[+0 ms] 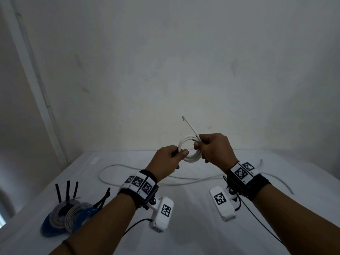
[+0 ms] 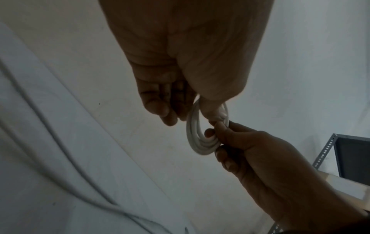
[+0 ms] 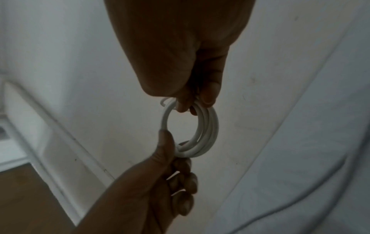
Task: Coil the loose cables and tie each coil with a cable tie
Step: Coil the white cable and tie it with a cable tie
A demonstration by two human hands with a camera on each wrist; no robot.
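A small white cable coil (image 1: 193,159) is held in the air above the table between both hands. My left hand (image 1: 179,153) pinches its left side with thumb and fingers. My right hand (image 1: 199,144) grips the right side, fingers curled through the ring. A thin white strip (image 1: 189,128), a cable tie or the cable's end, sticks up and left from the right hand's grip. In the left wrist view the coil (image 2: 200,147) hangs edge-on below my left hand (image 2: 192,117). In the right wrist view the coil (image 3: 212,126) shows as an open ring under my right hand (image 3: 196,104).
A long loose white cable (image 1: 184,183) lies across the white table (image 1: 184,227) under my wrists. At the near left sit coiled blue and grey cables (image 1: 70,216) with black ties (image 1: 68,190) sticking up. A white wall stands close behind. A grey metal shelf frame (image 2: 328,148) is off to the right.
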